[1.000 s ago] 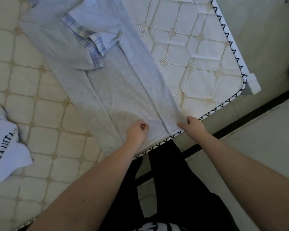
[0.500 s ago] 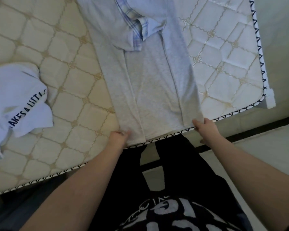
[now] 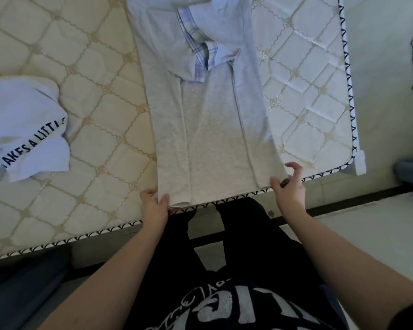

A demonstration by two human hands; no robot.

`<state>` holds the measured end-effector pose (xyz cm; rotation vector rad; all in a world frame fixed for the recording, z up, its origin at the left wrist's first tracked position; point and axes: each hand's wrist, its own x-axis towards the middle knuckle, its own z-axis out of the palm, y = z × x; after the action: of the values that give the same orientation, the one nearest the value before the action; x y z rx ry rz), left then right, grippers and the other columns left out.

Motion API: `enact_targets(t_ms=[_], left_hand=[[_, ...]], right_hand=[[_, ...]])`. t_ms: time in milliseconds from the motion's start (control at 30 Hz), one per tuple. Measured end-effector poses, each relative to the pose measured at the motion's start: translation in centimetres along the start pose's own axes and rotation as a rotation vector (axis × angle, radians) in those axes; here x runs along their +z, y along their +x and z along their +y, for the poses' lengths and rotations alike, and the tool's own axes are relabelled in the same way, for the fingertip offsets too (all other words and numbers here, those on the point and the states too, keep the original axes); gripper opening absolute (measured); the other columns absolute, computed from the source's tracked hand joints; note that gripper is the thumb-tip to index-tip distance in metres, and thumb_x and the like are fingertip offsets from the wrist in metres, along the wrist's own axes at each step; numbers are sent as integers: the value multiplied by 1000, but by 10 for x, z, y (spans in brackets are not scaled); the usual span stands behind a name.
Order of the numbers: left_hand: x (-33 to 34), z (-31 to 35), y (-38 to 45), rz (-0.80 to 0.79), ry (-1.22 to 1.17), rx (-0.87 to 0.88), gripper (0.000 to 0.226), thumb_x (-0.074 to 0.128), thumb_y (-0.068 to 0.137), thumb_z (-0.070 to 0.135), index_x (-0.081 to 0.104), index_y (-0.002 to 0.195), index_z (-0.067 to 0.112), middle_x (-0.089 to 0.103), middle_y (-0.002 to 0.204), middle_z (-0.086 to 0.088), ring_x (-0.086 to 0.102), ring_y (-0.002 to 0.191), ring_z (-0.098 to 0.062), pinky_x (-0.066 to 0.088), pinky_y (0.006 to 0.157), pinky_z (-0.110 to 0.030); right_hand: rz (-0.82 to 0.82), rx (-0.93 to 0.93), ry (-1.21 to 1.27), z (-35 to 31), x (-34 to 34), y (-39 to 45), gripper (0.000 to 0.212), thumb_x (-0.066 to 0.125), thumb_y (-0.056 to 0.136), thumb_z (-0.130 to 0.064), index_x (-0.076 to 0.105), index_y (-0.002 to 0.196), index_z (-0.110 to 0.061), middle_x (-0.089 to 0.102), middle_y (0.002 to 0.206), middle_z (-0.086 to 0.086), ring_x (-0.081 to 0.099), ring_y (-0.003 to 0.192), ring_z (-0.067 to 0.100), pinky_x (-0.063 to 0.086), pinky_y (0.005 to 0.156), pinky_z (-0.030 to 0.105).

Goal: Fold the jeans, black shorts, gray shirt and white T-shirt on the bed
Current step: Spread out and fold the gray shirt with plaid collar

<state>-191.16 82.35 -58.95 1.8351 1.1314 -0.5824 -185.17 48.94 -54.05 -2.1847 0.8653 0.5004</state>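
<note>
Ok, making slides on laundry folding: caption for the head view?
Both hands at the gray shirt's hem: left hand pinches it, right hand open.

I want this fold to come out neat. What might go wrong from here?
1. The left hand pinches the gray shirt at its hem corner, but the right hand looks open beside the other corner; lifting now could skew the fold.
2. The hem lies right at the mattress edge, so it may slip off.
3. The plaid-lined sleeve is bunched and may get creased in.
</note>
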Motion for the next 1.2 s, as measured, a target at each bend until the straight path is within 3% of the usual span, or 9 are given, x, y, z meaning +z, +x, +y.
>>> enact_targets(t_ms=[133,233,333,500,600,733,867,1000,1200], left_hand=[[-13,17,-24,-16,84,170,7,60,95,25,56,101,26,67,82,-8,67,71,-29,51,67,-36],[-22,26,-34,-92,85,203,5,67,91,22,71,91,23,72,87,-2,70,78,-24,53,73,-28],[-34,33,-45,-189,294,313,28,77,82,25,71,109,23,62,99,5,61,89,-16,41,77,-16],[-47,47,-68,-36,509,480,35,70,77,4,69,109,17,56,97,-4,62,86,-29,46,83,-37],[-51,64,-77,159,543,582,26,75,70,0,75,92,13,57,96,-9,61,87,-35,43,80,-43],[-55,79,-84,191,691,823,19,79,64,-1,70,78,7,57,128,-21,53,119,-41,43,92,-50],[-62,79,-95,19,823,1076,32,82,58,-7,68,84,5,68,114,-16,64,111,-36,51,92,-47],[-73,71,-113,-96,796,906,21,67,82,5,66,102,9,71,93,-12,68,86,-34,53,72,-36],[-102,63,-128,-296,898,836,29,48,101,32,60,127,34,69,119,2,64,107,-20,43,84,-26]], right_hand=[[-154,-142,-105,-9,-12,1,17,64,92,-28,66,98,-44,58,73,-10,56,66,1,37,57,10],[-330,-236,-249,-10,-28,2,42,71,88,-19,60,128,-25,57,99,-6,58,88,10,43,79,21],[-369,-413,-498,-12,-45,3,50,68,85,-7,58,131,-21,57,101,-2,58,97,24,45,87,32],[-29,-711,-674,-30,-68,4,24,80,71,-11,73,92,-21,66,83,2,63,78,31,38,82,42],[63,-855,-627,-50,-80,3,21,86,62,-8,74,77,-13,65,100,14,63,90,37,42,82,46],[-104,-1122,-660,-69,-100,8,19,80,66,1,67,80,-4,66,119,18,63,110,38,47,94,49],[-320,-1085,-841,-75,-119,7,15,61,87,-9,61,102,-8,69,107,10,62,105,30,40,95,35],[-369,-1024,-940,-75,-142,4,46,54,87,-8,56,131,-23,66,124,-4,58,118,22,37,101,31],[-539,-1059,-1083,-64,-152,-25,46,47,93,-15,57,133,-35,64,129,-7,58,119,21,39,99,29]])
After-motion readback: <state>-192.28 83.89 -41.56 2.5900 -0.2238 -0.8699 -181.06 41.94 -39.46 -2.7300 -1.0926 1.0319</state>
